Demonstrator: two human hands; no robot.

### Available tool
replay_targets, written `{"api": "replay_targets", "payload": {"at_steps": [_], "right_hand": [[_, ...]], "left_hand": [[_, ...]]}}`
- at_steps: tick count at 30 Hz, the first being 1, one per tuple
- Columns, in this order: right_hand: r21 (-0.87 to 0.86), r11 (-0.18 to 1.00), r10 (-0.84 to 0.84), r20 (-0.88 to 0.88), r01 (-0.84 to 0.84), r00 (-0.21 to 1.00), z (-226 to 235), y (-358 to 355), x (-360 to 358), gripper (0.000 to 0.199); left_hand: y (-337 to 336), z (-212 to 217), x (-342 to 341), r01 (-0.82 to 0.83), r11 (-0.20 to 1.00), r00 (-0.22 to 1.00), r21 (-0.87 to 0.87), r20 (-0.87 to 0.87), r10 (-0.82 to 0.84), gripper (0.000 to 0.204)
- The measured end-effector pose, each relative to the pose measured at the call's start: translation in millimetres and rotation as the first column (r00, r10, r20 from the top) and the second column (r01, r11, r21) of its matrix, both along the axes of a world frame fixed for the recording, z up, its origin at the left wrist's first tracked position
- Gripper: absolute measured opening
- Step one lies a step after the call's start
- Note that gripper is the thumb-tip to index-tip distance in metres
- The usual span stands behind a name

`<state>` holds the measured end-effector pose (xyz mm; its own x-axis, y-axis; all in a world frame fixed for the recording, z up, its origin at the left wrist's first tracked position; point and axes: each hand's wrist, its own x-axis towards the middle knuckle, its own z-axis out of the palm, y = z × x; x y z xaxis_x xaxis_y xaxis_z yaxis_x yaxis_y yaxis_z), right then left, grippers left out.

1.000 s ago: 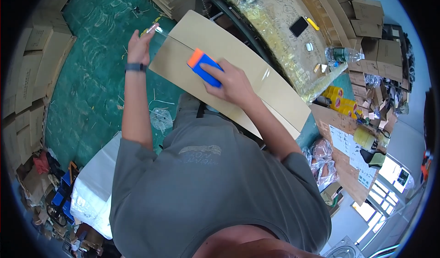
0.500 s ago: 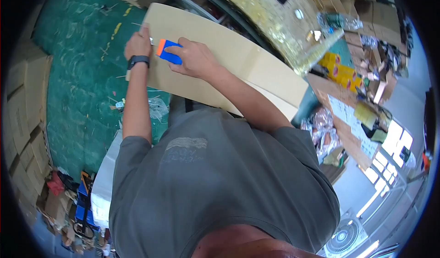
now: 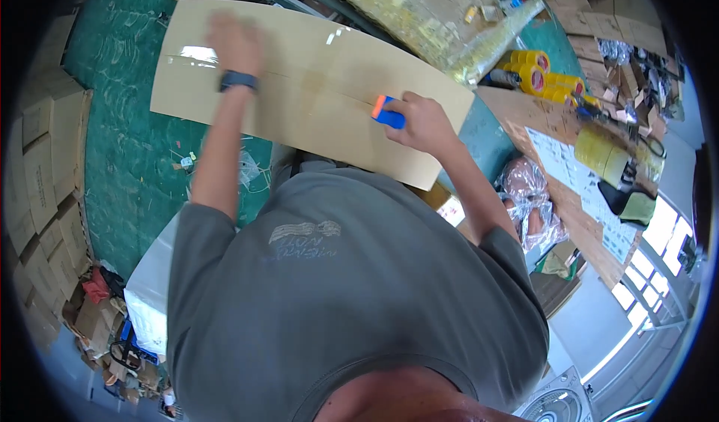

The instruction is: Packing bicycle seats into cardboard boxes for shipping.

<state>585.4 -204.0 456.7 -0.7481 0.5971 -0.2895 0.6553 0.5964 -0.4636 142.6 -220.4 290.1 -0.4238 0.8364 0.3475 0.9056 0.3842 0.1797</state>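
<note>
Lying on a green mat (image 3: 135, 160), cardboard (image 3: 314, 85); right hand (image 3: 423, 122) grips tape dispenser (image 3: 388, 113).

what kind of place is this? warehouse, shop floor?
Likely a packing or box-assembly workshop. The right hand runs an orange-and-blue tape dispenser along a flat brown cardboard sheet, yellow tape rolls sit on the bench, and flattened brown cartons are stacked along the left.
</note>
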Motion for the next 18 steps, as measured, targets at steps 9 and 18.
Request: {"api": "replay_targets", "payload": {"at_steps": [9,18], "right_hand": [[-0.056,0.998,0.015,0.136,-0.008,0.991,22,2,248,0.046],[-0.077,0.997,-0.012,0.053,0.016,0.999,-197,1,280,0.049]], "left_hand": [[-15,14,257,0.184,0.972,0.979,-0.146,0.112,-0.169,0.097],[-4,13,250,0.264,0.953,0.963,-0.146,0.089,-0.253,0.094]]}}
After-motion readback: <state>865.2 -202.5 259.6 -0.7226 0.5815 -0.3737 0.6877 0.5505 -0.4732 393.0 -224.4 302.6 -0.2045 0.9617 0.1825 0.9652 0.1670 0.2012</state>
